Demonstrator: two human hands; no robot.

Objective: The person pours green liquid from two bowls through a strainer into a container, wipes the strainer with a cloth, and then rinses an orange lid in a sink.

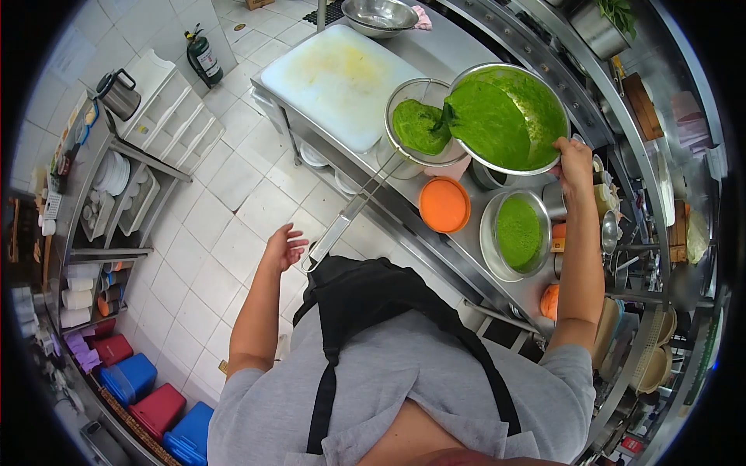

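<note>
My right hand grips the rim of a steel bowl, which is tilted to the left. Green purée runs over its lip into a sieve, where more green collects. The sieve rests over a container mostly hidden beneath it. Its long handle reaches back toward my body. Beside the handle's end, my left hand is open with fingers apart, holding nothing. Nearer me are an orange tub and a second steel bowl of frothy green liquid.
A white cutting board lies on the steel counter, with an empty-looking steel bowl behind it. Shelving with utensils lines the right side. A fire extinguisher stands at the wall. Blue and red bins sit at lower left.
</note>
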